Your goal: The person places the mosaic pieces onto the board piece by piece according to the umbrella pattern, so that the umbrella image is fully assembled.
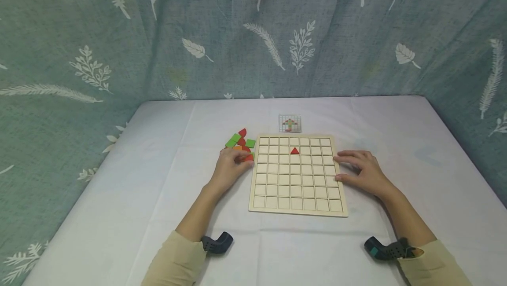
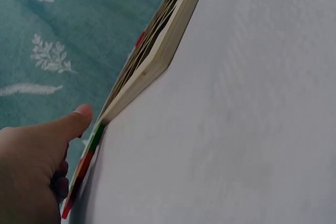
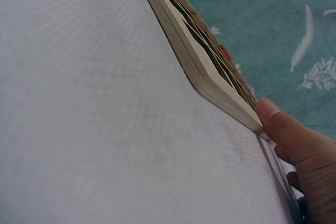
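A square wooden grid board (image 1: 301,180) lies on the table, with one red triangle (image 1: 295,150) in an upper cell. My left hand (image 1: 229,168) is at the board's left edge, over a small pile of flat pieces. Between its thumb and fingertips it pinches a red piece (image 1: 249,157); the fingers partly cover its shape. Green pieces (image 1: 231,143) and red pieces (image 1: 241,141) lie about this hand, with an orange one (image 1: 237,148) partly hidden. On the opposite side, my right hand (image 1: 366,174) rests thumb and fingertips against the board's right edge, fingers spread and loosely bent.
Behind the board lies a small pattern card (image 1: 289,123) showing a red and green figure on a grid. White cloth (image 1: 166,145) covers the table. A leaf-printed curtain (image 1: 222,35) stands behind it and at both sides. Each wrist wears a dark device (image 1: 218,243).
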`<state>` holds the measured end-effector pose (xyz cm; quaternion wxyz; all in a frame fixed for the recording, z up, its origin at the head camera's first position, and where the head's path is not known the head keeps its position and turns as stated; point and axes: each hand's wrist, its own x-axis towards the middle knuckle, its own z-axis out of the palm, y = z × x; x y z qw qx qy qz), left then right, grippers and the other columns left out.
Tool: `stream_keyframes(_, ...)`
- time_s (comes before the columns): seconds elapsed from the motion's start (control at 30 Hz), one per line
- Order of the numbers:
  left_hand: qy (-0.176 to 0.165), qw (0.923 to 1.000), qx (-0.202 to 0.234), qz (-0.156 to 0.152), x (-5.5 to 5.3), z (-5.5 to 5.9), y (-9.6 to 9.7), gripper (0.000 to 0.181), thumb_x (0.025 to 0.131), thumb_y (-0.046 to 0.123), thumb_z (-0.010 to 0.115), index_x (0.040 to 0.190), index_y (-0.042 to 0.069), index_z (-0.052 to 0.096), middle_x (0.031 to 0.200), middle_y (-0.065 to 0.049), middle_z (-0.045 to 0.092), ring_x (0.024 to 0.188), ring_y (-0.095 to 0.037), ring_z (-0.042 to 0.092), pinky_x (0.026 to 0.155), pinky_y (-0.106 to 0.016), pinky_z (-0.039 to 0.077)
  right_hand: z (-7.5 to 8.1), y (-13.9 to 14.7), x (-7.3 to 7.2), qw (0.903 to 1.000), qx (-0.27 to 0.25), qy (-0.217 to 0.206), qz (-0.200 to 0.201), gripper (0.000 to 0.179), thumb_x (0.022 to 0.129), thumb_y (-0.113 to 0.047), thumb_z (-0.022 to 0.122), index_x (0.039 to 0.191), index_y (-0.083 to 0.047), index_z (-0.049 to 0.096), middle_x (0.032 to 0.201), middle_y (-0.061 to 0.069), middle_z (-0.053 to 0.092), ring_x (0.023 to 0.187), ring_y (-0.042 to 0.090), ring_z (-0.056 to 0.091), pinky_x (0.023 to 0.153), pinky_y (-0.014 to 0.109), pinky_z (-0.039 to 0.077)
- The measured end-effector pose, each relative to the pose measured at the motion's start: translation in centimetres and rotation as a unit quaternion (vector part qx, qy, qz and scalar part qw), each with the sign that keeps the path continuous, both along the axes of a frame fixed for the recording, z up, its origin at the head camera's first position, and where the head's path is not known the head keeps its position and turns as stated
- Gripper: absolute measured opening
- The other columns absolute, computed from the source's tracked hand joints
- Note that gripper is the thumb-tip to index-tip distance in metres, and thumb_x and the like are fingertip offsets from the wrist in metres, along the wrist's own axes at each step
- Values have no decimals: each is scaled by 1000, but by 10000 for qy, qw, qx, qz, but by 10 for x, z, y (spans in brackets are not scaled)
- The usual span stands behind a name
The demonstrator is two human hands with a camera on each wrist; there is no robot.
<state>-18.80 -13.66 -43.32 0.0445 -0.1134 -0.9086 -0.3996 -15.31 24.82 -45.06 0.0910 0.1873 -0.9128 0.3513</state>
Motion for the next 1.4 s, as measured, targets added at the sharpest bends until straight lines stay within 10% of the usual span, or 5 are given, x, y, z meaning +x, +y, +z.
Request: stream_keyframes(1.4,-223,9974,-127,-673,-16,-1,80,31,80,32,75,103,12,72,94,0,56,92,-18,42,77,-31,37,-3,1,-2,10000,4,72,-29,53,69,-24,83,116,-6,66,127,16,56,118,38,37,96,59,22)
